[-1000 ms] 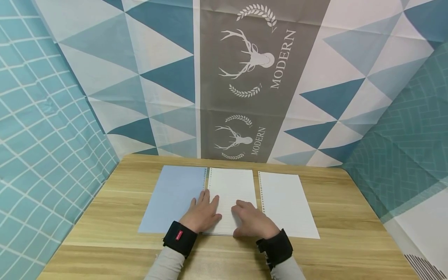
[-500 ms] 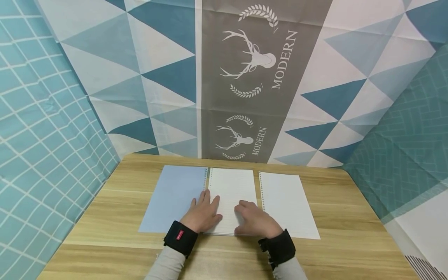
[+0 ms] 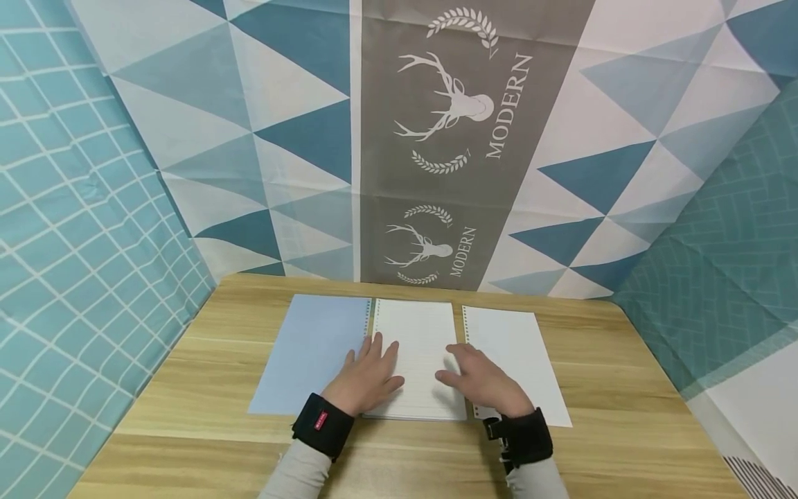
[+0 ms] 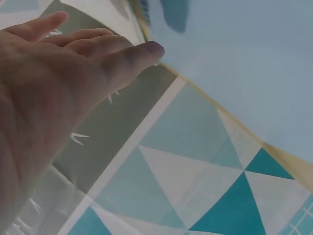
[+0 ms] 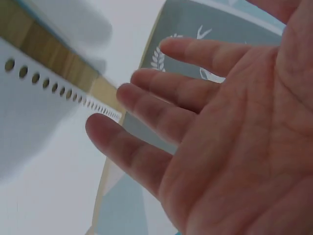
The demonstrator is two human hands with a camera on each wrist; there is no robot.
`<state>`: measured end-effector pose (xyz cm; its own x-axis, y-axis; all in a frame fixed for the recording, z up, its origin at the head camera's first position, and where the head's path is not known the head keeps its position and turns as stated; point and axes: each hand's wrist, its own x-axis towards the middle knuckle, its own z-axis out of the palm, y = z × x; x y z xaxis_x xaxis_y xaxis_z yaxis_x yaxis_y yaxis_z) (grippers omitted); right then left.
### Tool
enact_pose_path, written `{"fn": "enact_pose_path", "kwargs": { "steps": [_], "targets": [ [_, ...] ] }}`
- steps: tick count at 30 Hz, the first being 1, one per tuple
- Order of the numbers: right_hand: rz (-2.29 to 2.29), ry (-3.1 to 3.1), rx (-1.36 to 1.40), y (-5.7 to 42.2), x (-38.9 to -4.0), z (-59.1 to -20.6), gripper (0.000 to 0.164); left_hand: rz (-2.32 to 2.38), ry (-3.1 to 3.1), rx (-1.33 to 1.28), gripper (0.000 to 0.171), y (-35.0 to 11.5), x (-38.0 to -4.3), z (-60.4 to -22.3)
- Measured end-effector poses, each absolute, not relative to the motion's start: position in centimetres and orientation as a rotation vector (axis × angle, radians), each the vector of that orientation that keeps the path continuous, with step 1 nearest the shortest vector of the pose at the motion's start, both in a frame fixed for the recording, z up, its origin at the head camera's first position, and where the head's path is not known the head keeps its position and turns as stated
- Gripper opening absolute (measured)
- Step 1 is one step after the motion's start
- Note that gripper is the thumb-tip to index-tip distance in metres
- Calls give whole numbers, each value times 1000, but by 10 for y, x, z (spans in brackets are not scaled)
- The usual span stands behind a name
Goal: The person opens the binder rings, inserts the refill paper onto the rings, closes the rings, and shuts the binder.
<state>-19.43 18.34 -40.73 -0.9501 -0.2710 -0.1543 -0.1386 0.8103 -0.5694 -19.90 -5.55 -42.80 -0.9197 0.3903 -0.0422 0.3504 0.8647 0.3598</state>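
Note:
Side by side lie a light blue punched sheet (image 3: 312, 339), a stack of white lined loose-leaf paper (image 3: 414, 322), and a white lined loose-leaf sheet (image 3: 520, 346). My left hand (image 3: 364, 381), fingers spread, is over the gap between the blue sheet and the stack. In the left wrist view its fingers (image 4: 132, 56) look straight, with the palm held off the paper. Over the right edge of the stack and the white sheet is my right hand (image 3: 483, 378), its fingers relaxed and apart. The right wrist view shows nothing in its palm, and a row of punched holes beneath it.
A wooden table (image 3: 206, 388) carries the papers. A patterned cloth with deer heads (image 3: 464, 107) stands along the back edge. Blue checked cloth (image 3: 93, 229) borders the left side and green cloth (image 3: 717, 277) the right.
My right hand has left the stack's right half and moved rightward, its fingers opening out. The left hand has risen slightly with fingers spread wider. The papers stay where they were.

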Motion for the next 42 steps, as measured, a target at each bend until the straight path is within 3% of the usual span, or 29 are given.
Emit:
{"fn": "enact_pose_path", "kwargs": {
  "steps": [14,27,42],
  "targets": [
    [-866,2918,-112,222,-196,-395,62,414,2960,784,63,-30,-182,-409],
    [-657,2927,243,270,-195,-398,68,198,2919,912,63,1,-162,-421],
    [-637,2855,306,294,-195,-408,73,138,2860,996,64,17,-147,-429]
  ]
}}
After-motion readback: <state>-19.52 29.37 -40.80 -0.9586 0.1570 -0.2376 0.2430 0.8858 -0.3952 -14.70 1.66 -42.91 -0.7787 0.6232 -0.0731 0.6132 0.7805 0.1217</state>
